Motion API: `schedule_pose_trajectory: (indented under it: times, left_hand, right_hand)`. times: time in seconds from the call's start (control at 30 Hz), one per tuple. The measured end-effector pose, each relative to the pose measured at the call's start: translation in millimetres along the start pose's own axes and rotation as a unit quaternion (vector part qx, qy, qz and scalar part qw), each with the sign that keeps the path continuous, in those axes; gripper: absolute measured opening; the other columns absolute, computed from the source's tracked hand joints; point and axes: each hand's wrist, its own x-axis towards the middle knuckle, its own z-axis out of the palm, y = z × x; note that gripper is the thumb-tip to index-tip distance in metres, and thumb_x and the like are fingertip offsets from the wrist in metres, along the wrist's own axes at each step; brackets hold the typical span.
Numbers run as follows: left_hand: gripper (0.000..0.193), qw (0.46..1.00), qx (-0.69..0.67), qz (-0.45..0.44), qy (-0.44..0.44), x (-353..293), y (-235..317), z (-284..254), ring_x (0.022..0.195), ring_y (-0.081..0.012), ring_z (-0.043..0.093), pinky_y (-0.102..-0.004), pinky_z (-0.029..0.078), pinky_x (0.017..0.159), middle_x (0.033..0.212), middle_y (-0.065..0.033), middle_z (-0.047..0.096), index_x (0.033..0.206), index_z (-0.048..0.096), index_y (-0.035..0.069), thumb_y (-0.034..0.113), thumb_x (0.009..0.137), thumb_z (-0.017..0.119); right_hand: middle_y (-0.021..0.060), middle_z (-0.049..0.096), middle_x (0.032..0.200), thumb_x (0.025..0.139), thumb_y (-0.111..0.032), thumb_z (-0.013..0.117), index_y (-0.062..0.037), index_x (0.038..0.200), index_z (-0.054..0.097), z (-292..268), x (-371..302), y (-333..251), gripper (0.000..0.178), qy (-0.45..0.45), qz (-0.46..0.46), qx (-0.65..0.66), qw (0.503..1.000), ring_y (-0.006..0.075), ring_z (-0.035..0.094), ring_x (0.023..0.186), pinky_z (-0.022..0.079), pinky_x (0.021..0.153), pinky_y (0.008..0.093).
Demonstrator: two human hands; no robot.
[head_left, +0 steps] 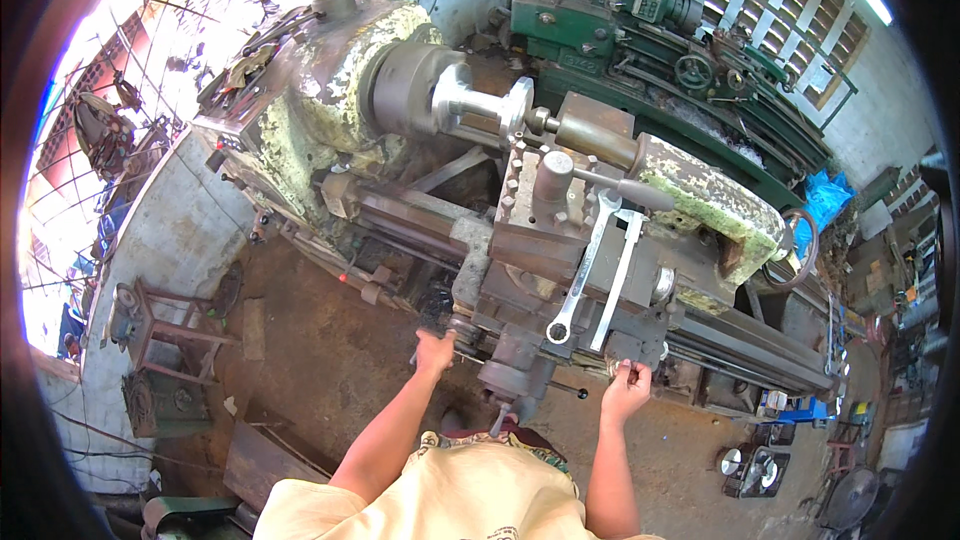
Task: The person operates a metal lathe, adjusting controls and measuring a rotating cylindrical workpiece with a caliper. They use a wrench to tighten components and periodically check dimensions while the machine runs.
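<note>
A worn metal lathe fills the middle. Its chuck (405, 90) bears a shiny flanged metal workpiece (475, 100); the tailstock centre (541, 121) meets the flange's far end. My left hand (435, 351) is closed on a carriage handwheel (459, 332) at the front, the wheel partly hidden by the fingers. To the right, my right hand (627, 390) is closed round a small crank handle (613, 368) at the end of the slide, mostly covered by the fingers. Between and above the hands, a ring spanner (582, 275) and a vernier caliper (617, 280) lie on the tool slide.
A tool post (552, 178) with a long clamping lever (625, 186) stands close to the workpiece. Behind is a green lathe (600, 20). A lever with a black knob (582, 394) juts between my arms. A metal-framed stand (170, 330) is at left, a blue box (803, 409) at right.
</note>
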Motion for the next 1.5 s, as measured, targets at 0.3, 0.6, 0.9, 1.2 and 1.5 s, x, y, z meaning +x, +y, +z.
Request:
schedule_pose_trajectory:
  times: [0.3,0.6,0.9,1.2,1.5]
  left_hand:
    - [0.076,0.998,-0.026,-0.026,-0.047,8,-17,-45,0.099,-0.0337,0.068,-0.0426,0.051,0.092,0.119,-0.0265,0.066,0.126,0.060,-0.002,0.064,0.090,0.056]
    - [0.069,0.964,0.232,0.129,0.003,-48,-35,21,0.098,-0.0480,0.066,-0.0527,0.053,0.085,0.095,-0.0332,0.068,0.094,0.067,-0.004,0.064,0.089,0.059]
    - [0.030,0.914,-0.071,0.252,-0.310,20,-147,115,0.082,-0.0337,0.067,-0.0393,0.052,0.075,0.095,-0.0222,0.071,0.105,0.068,-0.001,0.020,0.084,0.068]
    - [0.038,0.850,-0.502,-0.077,-0.142,12,-53,-23,0.078,-0.0229,0.065,-0.0387,0.055,0.070,0.091,-0.0112,0.063,0.123,0.047,0.006,0.019,0.091,0.063]
    - [0.045,0.966,-0.217,-0.119,-0.079,13,19,-21,0.049,-0.0187,0.058,-0.0317,0.050,0.045,0.079,-0.0124,0.059,0.115,0.036,0.004,0.024,0.090,0.068]
  right_hand:
    - [0.0003,0.060,0.074,0.093,-0.003,0.065,-0.0004,0.087,0.057,-2,0,0,0.011,-0.037,0.007,0.041,0.998,0.0069,0.054,0.066,0.045,0.060,0.0238]
    - [-0.0030,0.050,0.075,0.091,-0.003,0.065,-0.0035,0.087,0.055,-12,3,9,0.011,-0.088,0.019,0.112,0.990,0.0051,0.042,0.065,0.036,0.059,0.0229]
    - [0.0102,0.069,0.087,0.083,-0.012,0.074,0.0026,0.097,0.065,-24,-46,-30,0.022,-0.381,-0.103,-0.098,0.914,0.0185,0.066,0.074,0.054,0.070,0.0327]
    - [0.0173,0.068,0.113,0.080,-0.029,0.083,0.0064,0.123,0.052,54,-111,-40,0.064,-0.464,0.261,-0.021,0.846,0.0236,0.067,0.102,0.052,0.091,0.0365]
    - [0.0128,0.067,0.111,0.069,-0.002,0.082,0.0021,0.123,0.054,61,-131,-4,0.061,-0.344,0.449,0.233,0.791,0.0234,0.068,0.098,0.057,0.088,0.0371]
